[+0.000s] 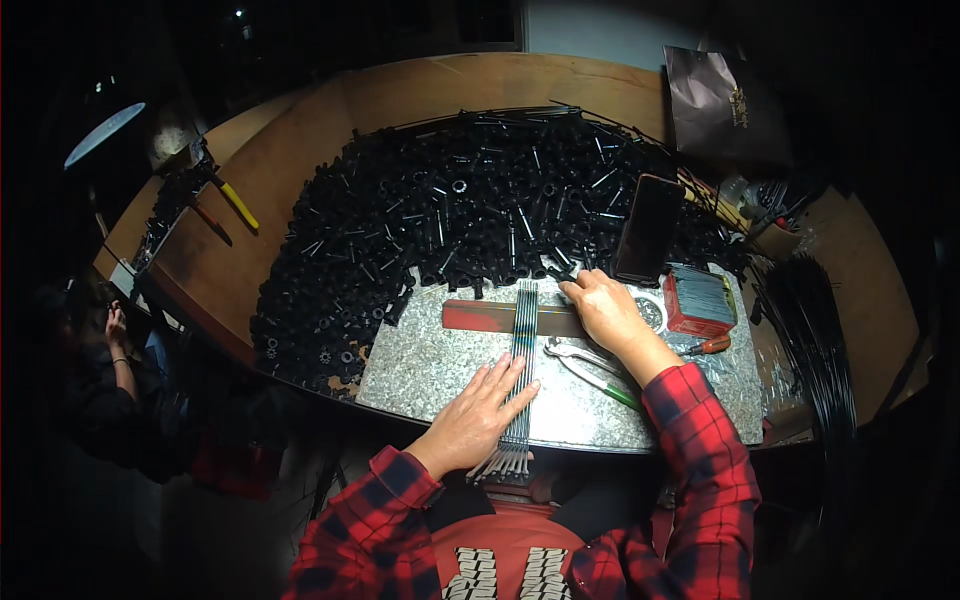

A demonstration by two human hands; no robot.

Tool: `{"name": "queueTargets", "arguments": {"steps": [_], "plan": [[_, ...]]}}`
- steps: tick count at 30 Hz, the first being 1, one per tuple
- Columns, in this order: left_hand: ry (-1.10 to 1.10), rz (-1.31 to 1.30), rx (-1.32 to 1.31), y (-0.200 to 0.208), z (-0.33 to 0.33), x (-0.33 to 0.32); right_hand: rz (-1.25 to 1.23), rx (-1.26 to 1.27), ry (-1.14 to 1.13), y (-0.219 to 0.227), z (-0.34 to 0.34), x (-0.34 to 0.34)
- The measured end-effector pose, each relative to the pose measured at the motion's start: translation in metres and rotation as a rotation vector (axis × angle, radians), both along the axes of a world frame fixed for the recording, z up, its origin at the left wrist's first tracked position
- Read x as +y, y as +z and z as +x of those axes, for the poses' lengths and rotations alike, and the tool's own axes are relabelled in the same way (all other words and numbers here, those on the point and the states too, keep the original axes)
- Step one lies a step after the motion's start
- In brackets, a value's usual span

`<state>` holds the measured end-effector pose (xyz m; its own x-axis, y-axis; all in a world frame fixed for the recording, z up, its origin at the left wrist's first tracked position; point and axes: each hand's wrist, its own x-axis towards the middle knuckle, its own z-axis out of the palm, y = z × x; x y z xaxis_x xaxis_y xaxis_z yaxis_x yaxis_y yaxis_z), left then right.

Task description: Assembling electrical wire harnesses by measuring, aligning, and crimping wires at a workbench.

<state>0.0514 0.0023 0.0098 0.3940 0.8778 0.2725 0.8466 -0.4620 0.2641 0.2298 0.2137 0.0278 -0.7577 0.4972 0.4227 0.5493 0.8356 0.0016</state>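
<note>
My left hand (482, 412) lies with its fingers outstretched on a row of thin metal rods (526, 316), side by side on a speckled stone slab (405, 365). The rods run across a flat reddish-brown bar (476, 316), and their near ends stick out past the slab's front edge. At the edge of a large heap of black tubular parts (460, 200), my right hand (605, 308) has its fingers curled together; what is between the fingertips is too small to make out. Green-handled pincers (590, 374) rest on the slab below the right wrist.
A dark phone (648, 228) leans upright beside a red box of thin pieces (700, 300). An orange-handled screwdriver (708, 345) lies close by. Long black rods (812, 340) hang at right. A wooden rim (500, 75) surrounds the heap. Another person's hand (116, 325) shows at far left.
</note>
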Motion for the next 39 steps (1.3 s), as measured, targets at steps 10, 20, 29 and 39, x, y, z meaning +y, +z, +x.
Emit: {"name": "queueTargets", "arguments": {"steps": [10, 20, 29, 39], "plan": [[0.01, -0.015, -0.022, -0.001, 0.0, -0.001, 0.004, 0.014, 0.014, -0.001, -0.003, 0.0], [0.002, -0.035, 0.0, 0.002, 0.0, 0.0, 0.046, 0.065, 0.071, -0.004, -0.011, 0.005], [0.001, -0.043, 0.004, 0.0, -0.001, 0.0, 0.072, 0.035, 0.062, 0.001, -0.012, 0.005], [-0.001, -0.068, -0.035, 0.006, 0.0, -0.002, 0.064, -0.004, 0.043, 0.003, -0.013, 0.004]]}}
